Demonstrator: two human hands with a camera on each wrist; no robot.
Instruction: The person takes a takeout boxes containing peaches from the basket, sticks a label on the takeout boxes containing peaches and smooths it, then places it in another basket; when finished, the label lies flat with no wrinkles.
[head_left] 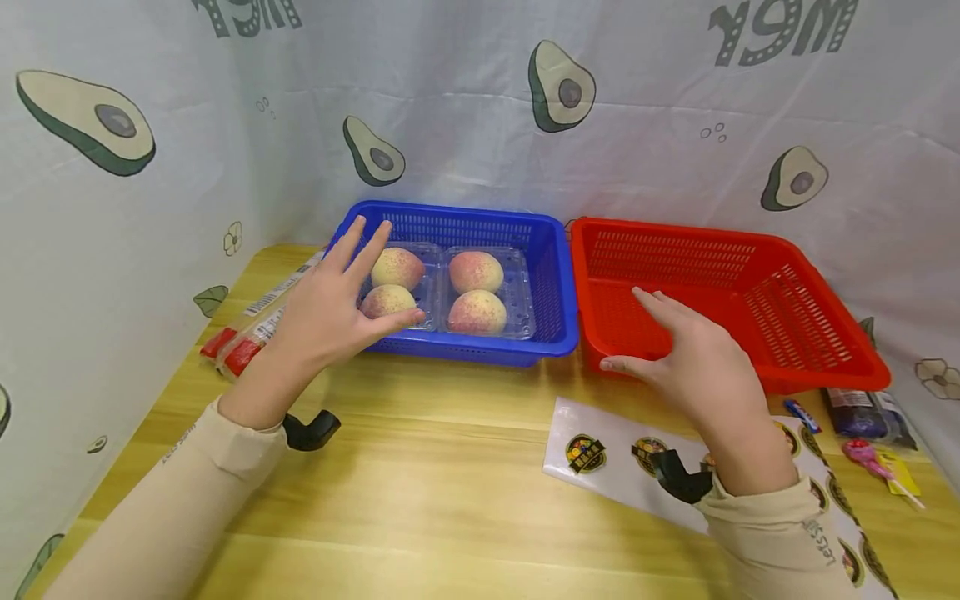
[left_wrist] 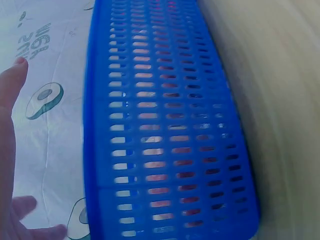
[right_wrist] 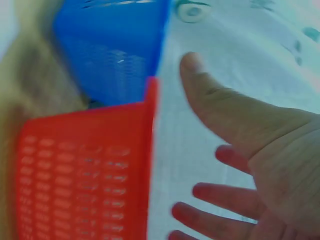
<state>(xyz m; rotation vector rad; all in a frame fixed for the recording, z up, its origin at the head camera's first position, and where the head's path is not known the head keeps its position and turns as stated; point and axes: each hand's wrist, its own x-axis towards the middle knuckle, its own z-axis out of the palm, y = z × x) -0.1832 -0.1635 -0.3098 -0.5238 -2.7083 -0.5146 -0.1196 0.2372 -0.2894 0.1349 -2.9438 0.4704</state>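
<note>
Over the left side of a blue basket (head_left: 487,354) my left hand (head_left: 322,308) is spread, thumb out and holding nothing. Inside the basket a clear plastic fruit box (head_left: 525,317) carries several peaches (head_left: 477,312), yellow with pink blush; the hand partly covers those on the left. My right hand (head_left: 697,367) hovers at the front left of a red basket (head_left: 810,367), thumb and fingers apart with nothing between them. In the right wrist view its thumb (right_wrist: 215,95) and fingers stand above the red basket's rim. No fruit shows in the red basket.
A sheet of round black-and-gold stickers (head_left: 615,467) lies under the right forearm. Right of it are a pink lollipop (head_left: 862,454), a small blue item (head_left: 802,415) and dark packets (head_left: 858,414). Long packages with red ends (head_left: 243,354) lie left. An avocado-print curtain (head_left: 465,108) hangs behind the baskets.
</note>
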